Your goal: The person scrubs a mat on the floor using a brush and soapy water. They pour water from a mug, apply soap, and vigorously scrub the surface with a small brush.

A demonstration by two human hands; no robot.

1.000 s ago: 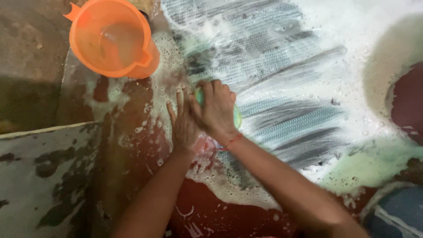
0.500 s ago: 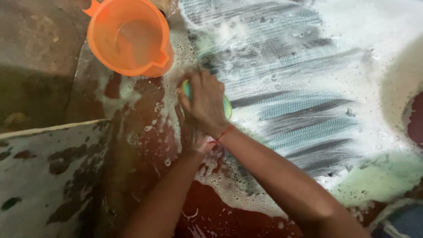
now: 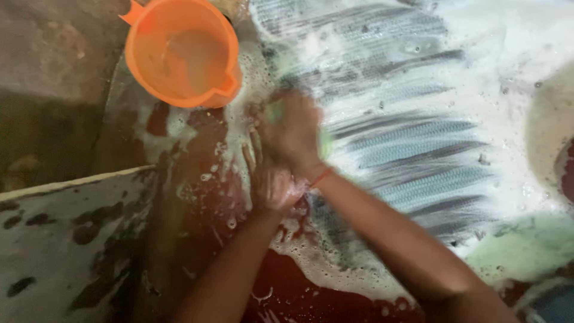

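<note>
The right hand [image 3: 293, 134] gripped a green scrub brush [image 3: 326, 143] on the soapy striped cloth [image 3: 412, 149]; the left hand [image 3: 269, 182] lay open at 7 o'clock, pinning it. Long, firm strokes probably worked best, with the orange jug [image 3: 179, 54] at 10 o'clock.

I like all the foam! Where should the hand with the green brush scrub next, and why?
Probably straight up the soapy cloth toward the orange jug: the right hand grips the green brush at the cloth's left edge, the left hand pins it, and foam lies thick there.
</note>
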